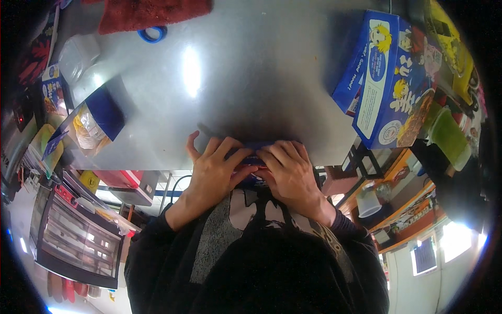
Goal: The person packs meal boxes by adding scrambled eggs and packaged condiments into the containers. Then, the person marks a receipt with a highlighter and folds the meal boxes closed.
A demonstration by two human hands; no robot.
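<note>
At the near edge of the metal table [243, 90], both hands grip a small blue printed cardboard piece [255, 158] close to the body. My left hand [215, 168] has its thumb and some fingertips on the piece, while its little finger sticks out to the side. My right hand [288, 167] curls over the other end, its thumb near the left thumb at a reddish part. The fingers cover much of the piece, so its full shape is hidden. Flat blue printed cardboard boxes [396, 82] lie at the right of the table.
An open blue box [106, 108] with plastic-wrapped contents stands at the left. Behind it are clear plastic containers [78, 57]. A blue tape roll [152, 34] lies by a red cloth [153, 13] at the far edge. A green-lidded container [449, 137] is at the right.
</note>
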